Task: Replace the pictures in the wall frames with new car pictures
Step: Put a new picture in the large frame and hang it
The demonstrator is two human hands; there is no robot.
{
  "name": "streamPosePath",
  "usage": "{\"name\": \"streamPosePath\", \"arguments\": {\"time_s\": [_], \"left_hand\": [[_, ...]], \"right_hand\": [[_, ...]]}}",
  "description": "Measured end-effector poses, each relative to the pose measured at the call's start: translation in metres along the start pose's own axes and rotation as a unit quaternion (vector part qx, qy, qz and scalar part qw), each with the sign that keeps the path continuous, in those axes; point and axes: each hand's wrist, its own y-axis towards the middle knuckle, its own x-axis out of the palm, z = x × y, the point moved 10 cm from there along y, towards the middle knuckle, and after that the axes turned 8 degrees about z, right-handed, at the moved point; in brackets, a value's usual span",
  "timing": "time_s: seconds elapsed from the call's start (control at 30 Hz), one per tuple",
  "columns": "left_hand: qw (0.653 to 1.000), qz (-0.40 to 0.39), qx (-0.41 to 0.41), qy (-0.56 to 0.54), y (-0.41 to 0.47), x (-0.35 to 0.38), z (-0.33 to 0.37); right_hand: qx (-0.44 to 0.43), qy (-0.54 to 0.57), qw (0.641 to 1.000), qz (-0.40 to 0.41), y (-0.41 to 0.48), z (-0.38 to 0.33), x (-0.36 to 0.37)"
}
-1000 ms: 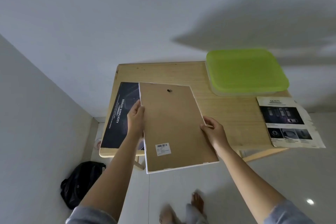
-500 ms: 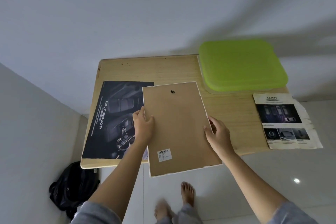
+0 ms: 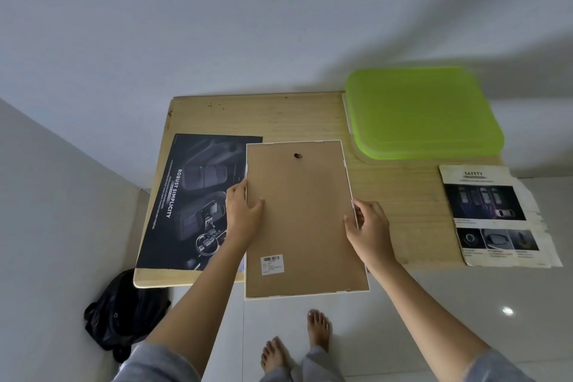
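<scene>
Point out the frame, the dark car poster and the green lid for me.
frame [image 3: 305, 220], head view, on its brown backing board.
dark car poster [image 3: 192, 195], head view, on its printed face.
green lid [image 3: 421, 112], head view, on its top surface.

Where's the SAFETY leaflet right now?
Head view: the SAFETY leaflet lies at the right end of the table, just in front of the green container, right of the held frame.
</scene>
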Motion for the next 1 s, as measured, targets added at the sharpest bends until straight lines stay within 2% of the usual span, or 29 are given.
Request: {"name": "streamPosePath", "arguments": {"time_s": [0.17, 0.33, 0.47, 0.63, 1.0], "left_hand": [[1.000, 0.001, 0.022, 0.008, 0.007, -0.004, 0.007], [0.998, 0.007, 0.046, 0.036, 0.029, -0.002, 0.020], [0.990, 0.005, 0.101, 0.099, 0.054, 0.003, 0.044], [0.974, -0.002, 0.183, 0.136, 0.089, 0.012, 0.076], [0.962, -0.121, 0.214, 0.116, 0.133, 0.036, 0.086]], "right_hand": [[-0.033, 0.015, 0.999, 0.012, 0.025, -0.021, 0.007], [-0.083, 0.042, 0.994, -0.063, 0.062, -0.057, 0.050], [-0.084, 0.040, 0.991, -0.099, 0.084, -0.069, 0.080], [-0.089, 0.055, 0.990, -0.091, 0.098, -0.078, 0.099], [-0.135, 0.051, 0.990, 0.004, 0.096, -0.087, 0.102]]}}
